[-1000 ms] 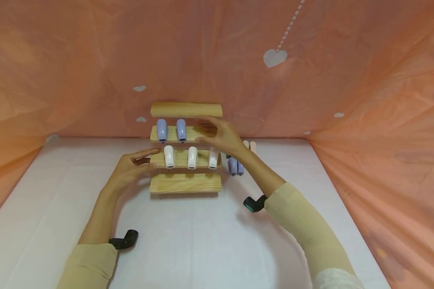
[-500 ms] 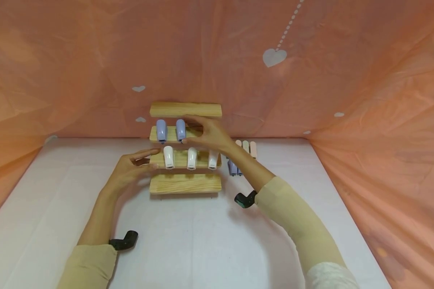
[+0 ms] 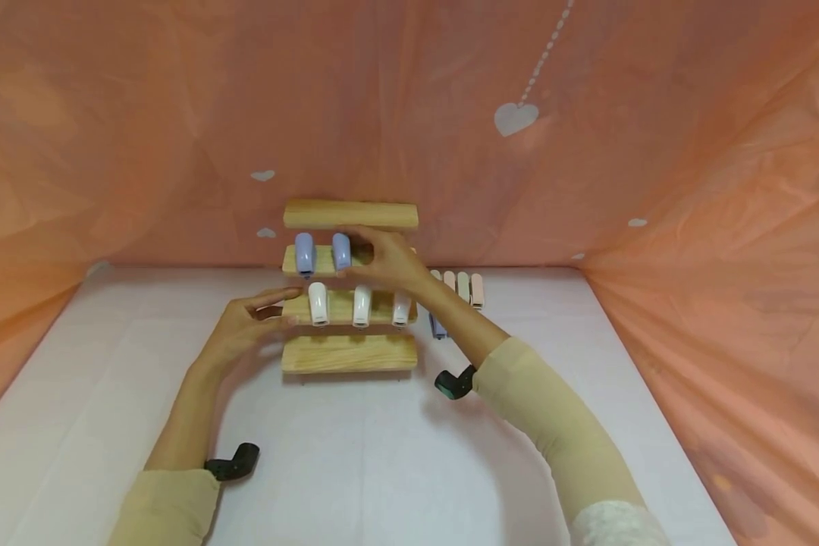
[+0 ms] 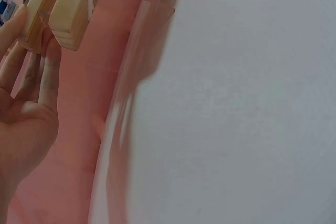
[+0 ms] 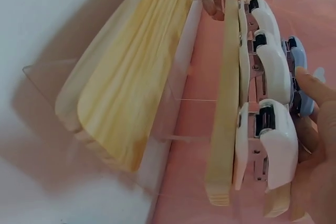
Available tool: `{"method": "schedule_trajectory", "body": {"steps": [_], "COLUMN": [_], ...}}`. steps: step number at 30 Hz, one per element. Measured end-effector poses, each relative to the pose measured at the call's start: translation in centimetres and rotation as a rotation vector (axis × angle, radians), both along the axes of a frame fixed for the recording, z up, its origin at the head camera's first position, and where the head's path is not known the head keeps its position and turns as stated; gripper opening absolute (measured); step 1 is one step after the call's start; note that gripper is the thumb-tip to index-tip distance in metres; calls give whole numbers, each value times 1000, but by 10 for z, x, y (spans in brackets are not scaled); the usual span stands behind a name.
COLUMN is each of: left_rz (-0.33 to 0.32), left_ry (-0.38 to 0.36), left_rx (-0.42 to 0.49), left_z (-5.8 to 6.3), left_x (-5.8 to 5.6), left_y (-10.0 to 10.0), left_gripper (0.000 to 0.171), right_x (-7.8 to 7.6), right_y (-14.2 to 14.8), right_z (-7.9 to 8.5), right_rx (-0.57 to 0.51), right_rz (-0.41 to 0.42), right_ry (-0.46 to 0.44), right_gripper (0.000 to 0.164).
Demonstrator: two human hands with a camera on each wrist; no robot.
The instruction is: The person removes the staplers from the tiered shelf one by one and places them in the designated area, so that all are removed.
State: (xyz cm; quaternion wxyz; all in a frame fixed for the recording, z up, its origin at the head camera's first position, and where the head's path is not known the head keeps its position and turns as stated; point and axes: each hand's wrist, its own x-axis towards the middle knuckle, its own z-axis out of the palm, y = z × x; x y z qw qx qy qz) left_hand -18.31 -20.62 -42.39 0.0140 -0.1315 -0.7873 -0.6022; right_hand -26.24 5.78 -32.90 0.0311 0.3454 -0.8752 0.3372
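A stepped wooden display rack [image 3: 349, 355] with clear side supports stands at the back of the table. My left hand [image 3: 235, 326] grips the left end of its white-stapler board [image 4: 32, 17], thumb on one face, fingers behind. My right hand [image 3: 390, 262] reaches over the rack and pinches a purple mini stapler [image 3: 341, 252] on the board above, thumb at its lower end. Left of it, on the same board, is another purple stapler [image 3: 305, 254]. Three white mini staplers [image 5: 278, 142] lean in a row on the board below. The top and bottom boards hold nothing.
Right of the rack, pink and green mini staplers [image 3: 477, 290] stand in a row, with purple ones [image 3: 438, 326] in front, partly behind my right forearm. An orange cloth [image 3: 409, 98] hangs behind the white table [image 3: 355, 455] and along both sides.
My right hand has moved left along the upper board and closed on the second purple stapler. The left hand stays at the board's end. The head view has tilted slightly.
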Motion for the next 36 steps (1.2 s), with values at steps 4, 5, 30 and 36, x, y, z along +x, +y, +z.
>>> {"method": "schedule_trajectory", "body": {"steps": [4, 5, 30, 36], "left_rz": [-11, -8, -11, -14], "left_ry": [-28, -35, 29, 47], "left_rx": [15, 13, 2, 11], "left_z": [-1, -1, 3, 2], "left_x": [1, 2, -2, -2], "left_y": [2, 3, 3, 3], "left_gripper": [54, 54, 53, 52], "right_x": [3, 3, 11, 14], "right_y": [6, 8, 72, 89], "right_z": [-2, -2, -3, -6], "right_rx": [-34, -49, -249, -242], "right_rz": [10, 11, -46, -84], "right_ry": [-29, -34, -100, -103], "right_gripper": [69, 69, 66, 68]}}
